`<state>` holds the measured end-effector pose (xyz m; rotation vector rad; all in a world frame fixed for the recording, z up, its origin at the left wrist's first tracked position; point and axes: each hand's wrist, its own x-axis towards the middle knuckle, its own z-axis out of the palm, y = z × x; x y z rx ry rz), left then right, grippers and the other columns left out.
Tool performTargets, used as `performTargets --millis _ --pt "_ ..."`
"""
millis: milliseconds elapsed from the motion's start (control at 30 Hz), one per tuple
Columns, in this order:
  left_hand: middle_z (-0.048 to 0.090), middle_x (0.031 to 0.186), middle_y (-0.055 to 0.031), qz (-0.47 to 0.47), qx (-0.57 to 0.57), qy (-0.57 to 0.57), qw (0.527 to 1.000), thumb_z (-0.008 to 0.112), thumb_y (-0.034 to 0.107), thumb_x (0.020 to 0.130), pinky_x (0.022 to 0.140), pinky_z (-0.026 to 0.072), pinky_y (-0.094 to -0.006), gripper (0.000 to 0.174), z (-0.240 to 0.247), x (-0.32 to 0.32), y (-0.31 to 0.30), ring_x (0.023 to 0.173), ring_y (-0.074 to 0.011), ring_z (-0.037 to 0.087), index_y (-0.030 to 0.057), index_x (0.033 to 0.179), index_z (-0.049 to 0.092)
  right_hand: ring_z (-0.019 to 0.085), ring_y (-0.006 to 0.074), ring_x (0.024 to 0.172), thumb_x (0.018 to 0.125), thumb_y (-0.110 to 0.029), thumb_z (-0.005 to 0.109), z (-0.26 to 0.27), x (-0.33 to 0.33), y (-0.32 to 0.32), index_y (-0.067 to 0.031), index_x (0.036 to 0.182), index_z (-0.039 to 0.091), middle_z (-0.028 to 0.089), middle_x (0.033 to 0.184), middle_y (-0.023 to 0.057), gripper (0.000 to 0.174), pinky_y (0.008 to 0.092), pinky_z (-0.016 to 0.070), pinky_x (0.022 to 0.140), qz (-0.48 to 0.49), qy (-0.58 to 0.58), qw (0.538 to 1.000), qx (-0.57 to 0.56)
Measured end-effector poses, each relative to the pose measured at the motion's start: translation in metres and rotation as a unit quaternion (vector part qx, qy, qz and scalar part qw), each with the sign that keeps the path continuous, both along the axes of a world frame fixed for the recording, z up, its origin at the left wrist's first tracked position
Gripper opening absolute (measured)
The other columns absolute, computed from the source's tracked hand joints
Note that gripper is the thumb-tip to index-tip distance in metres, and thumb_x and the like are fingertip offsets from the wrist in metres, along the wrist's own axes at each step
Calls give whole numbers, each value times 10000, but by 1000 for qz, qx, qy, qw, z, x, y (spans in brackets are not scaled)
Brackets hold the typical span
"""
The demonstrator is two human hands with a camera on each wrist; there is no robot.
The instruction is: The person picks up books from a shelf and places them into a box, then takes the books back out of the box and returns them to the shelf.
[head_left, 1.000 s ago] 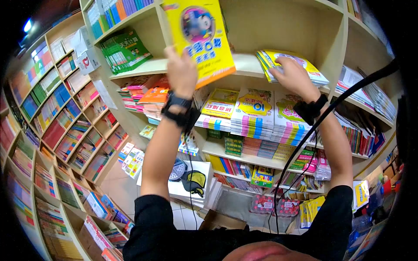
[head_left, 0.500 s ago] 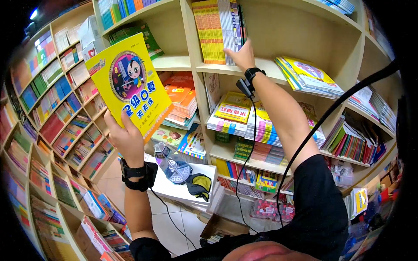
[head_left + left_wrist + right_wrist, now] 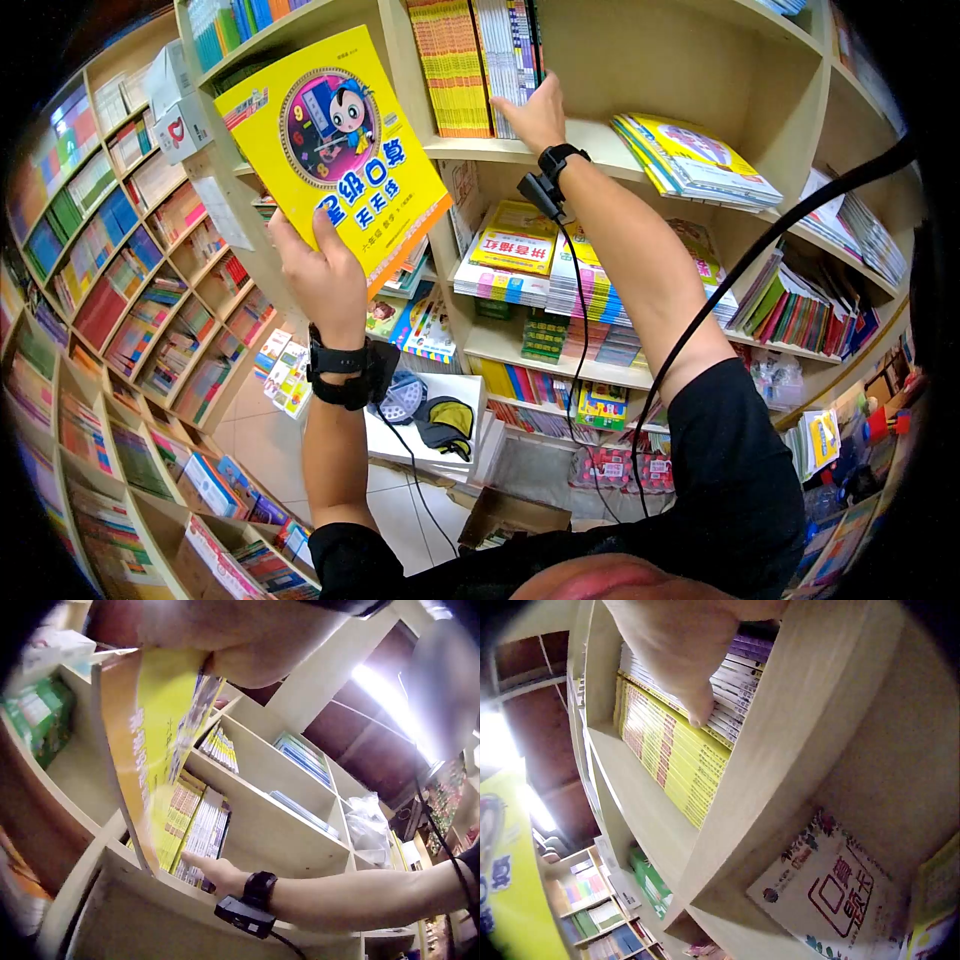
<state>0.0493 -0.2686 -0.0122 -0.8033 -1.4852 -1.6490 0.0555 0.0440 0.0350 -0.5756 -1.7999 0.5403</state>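
Observation:
My left hand (image 3: 325, 275) grips a yellow workbook (image 3: 335, 150) by its lower left part, thumb across the cover, which faces the head camera. Yellow and white thin books (image 3: 455, 70) stand upright in a row on the upper shelf. My right hand (image 3: 535, 115) rests against the right end of this row, fingers extended. In the right wrist view, the thumb of the right hand (image 3: 682, 645) touches the white spines (image 3: 731, 694) beside the yellow ones (image 3: 667, 746). The left wrist view shows the workbook (image 3: 154, 727) at an angle before the shelves.
To the right on the same shelf lies a flat book stack (image 3: 695, 160). More stacked books (image 3: 515, 245) fill the shelf below. A black cable (image 3: 745, 265) crosses in front of the right side. A white box (image 3: 400, 440) carrying a cap (image 3: 445, 425) stands low down.
My right hand has left the flat stack for the upright row on the left. The workbook, in my left hand, has moved left and down from its raised position, uncovering that row.

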Motion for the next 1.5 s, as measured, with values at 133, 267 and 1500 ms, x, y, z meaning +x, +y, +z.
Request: performTargets --millis 133,267,1500 --pt "601 1010 -156 -1 14 19 1000 498 65 930 777 466 -318 227 7 5 19 902 -221 603 -49 1124 468 454 399 1164 683 -352 764 -1 -1 3 73 1325 238 400 1280 281 932 441 386 983 -11 13 1000 -1" --pt "612 997 -157 -24 17 24 999 492 67 930 773 473 -326 226 13 6 37 889 -230 616 -37 1127 458 444 404 1170 691 -337 764 -4 -5 8 72 1330 234 395 1286 279 925 444 384 984 -9 29 999 13" --pt "544 1049 -258 -25 5 149 989 493 53 879 846 425 -429 323 62 -51 227 997 -398 541 -48 1163 375 410 441 1180 701 -233 743 -4 -1 3 34 1335 237 398 1294 265 853 465 355 997 25 70 997 -25"
